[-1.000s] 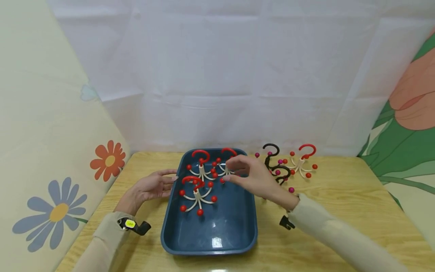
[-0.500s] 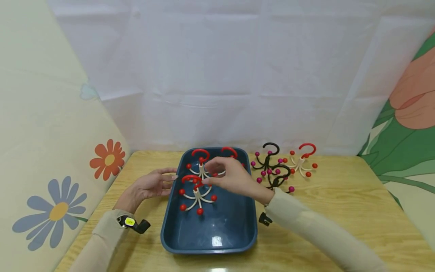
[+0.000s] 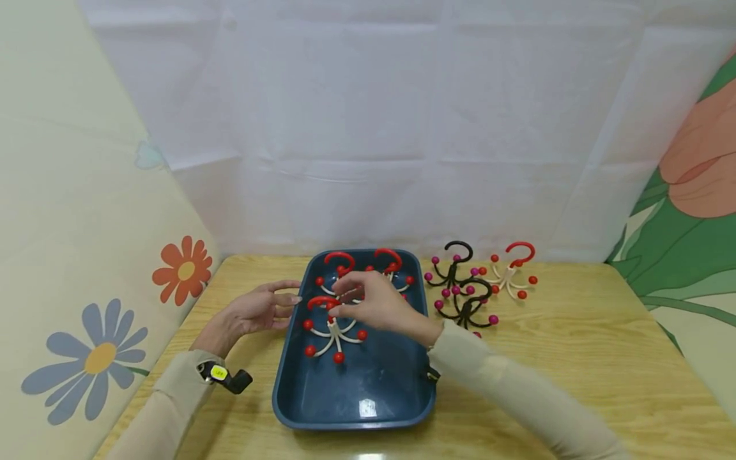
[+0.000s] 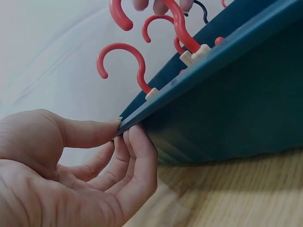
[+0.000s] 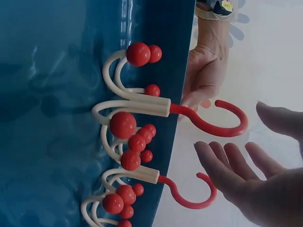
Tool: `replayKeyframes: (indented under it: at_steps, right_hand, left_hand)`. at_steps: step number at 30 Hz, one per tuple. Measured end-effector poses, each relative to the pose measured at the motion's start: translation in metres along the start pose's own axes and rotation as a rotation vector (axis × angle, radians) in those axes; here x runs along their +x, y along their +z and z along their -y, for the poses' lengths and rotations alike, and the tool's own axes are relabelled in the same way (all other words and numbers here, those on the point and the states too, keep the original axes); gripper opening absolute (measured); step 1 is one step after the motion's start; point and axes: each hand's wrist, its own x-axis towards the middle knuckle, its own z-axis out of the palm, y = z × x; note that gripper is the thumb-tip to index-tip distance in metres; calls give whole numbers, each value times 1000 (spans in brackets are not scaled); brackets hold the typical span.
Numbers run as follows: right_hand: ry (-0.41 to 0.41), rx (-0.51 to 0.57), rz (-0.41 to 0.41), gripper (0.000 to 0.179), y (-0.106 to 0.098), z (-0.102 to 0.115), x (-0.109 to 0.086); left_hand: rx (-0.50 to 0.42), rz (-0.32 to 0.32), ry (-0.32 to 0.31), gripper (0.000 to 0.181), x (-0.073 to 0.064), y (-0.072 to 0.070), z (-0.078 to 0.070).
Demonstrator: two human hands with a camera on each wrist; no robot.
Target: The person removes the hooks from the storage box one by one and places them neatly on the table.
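A person's two hands work at a deep blue tray (image 3: 359,425) on a wood-grain table (image 3: 581,345). The left hand (image 3: 259,313) pinches the tray's left rim, thumb above and fingers below. The right hand (image 3: 382,308) reaches over the tray with thumb and fingers apart, around the red hook of the front cream hanger (image 3: 334,329); the right wrist view shows gaps, so it grips nothing. That hanger stands in the tray, hook up, ball-tipped arms splayed. Close behind it are a back-left hanger (image 3: 340,255), partly hidden by the hand, and a back-right hanger (image 3: 397,257), both red-hooked. Crowding is the likeliest trouble: the red balls bunch together, and I cannot tell whether the arms touch, so a lift or sideways nudge could snag one hanger on another and topple both. Fingers closing off-centre on the smooth curved hook could make it swivel or slip. A tug from the left hand could shift the tray and everything standing in it. Just beyond the right rim, two black hangers (image 3: 466,310) with magenta balls could be knocked by a swinging forearm.
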Motion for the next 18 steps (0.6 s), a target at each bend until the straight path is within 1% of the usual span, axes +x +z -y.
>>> replayKeyframes:
  at_steps: [4, 7, 10, 14, 18]
  right_hand:
    - [31, -17, -10, 34, 7, -2, 1]
    - [47, -43, -32, 29, 11, -1, 2]
    - [54, -44, -59, 23, 13, 0, 2]
    - [47, -28, -93, 17, 15, 0, 3]
    - [35, -25, -112, 15, 16, -2, 4]
  left_hand:
    - [-4, 4, -5, 63, -1, 0, 1]
    - [-9, 6, -4, 64, -1, -1, 2]
    - [-12, 5, -3, 64, 0, -2, 2]
    - [-16, 3, -5, 64, 0, -1, 2]
    - [-22, 4, -1, 62, 0, 0, 0]
